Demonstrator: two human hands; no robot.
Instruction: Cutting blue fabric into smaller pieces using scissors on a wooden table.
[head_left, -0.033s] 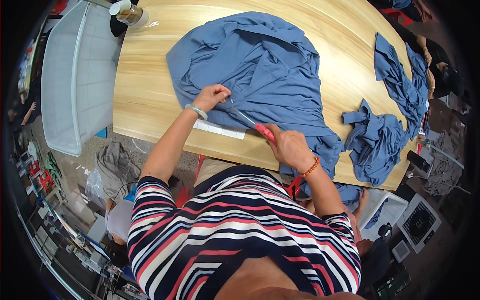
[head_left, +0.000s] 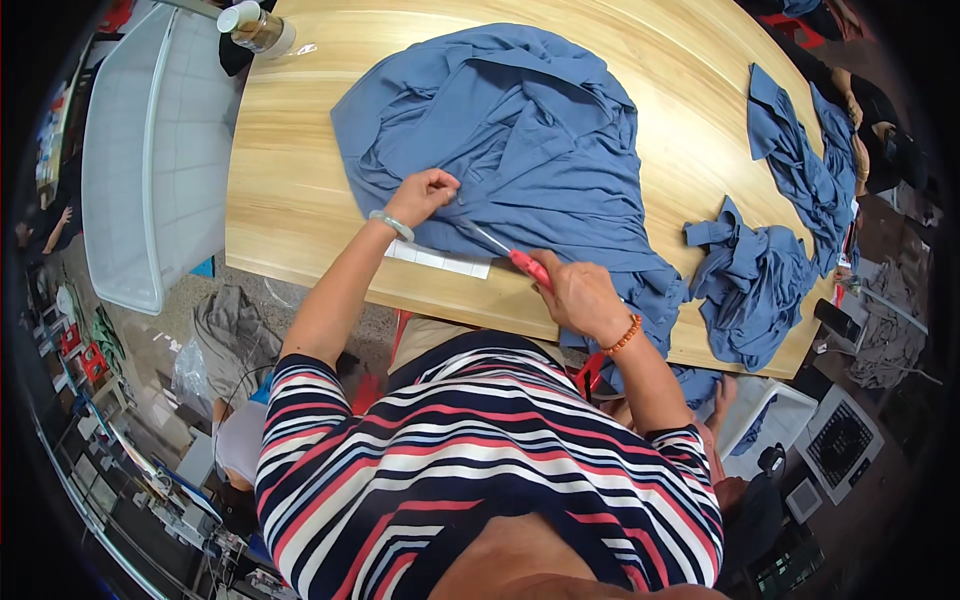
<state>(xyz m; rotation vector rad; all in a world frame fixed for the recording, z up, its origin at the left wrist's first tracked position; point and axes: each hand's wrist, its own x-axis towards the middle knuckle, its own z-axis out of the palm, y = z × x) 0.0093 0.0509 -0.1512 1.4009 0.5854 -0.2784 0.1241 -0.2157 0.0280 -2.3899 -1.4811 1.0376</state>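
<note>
A large blue garment (head_left: 540, 170) lies bunched on the wooden table (head_left: 290, 150) in front of me. My left hand (head_left: 425, 196) is pinched closed at its near left part, thumb and fingertips on the cloth. Just right of those fingertips is a small round button (head_left: 461, 200). In my right hand (head_left: 582, 297) is a red-handled tool (head_left: 529, 265) with a slim metal shaft, pointing up and left towards the button. Its tip lies over the cloth and is too small to make out. Under the garment's near edge shows a white paper strip (head_left: 440, 262).
More blue garments (head_left: 755, 285) lie at the table's right, with others (head_left: 800, 150) beyond, near another person. A jar (head_left: 257, 30) stands at the far left corner. Beside the table is a big white bin (head_left: 150, 170). A white tub (head_left: 770, 420) stands at lower right.
Very little differs. My left fingertips and the tool's shaft have shifted slightly, and the button shines less.
</note>
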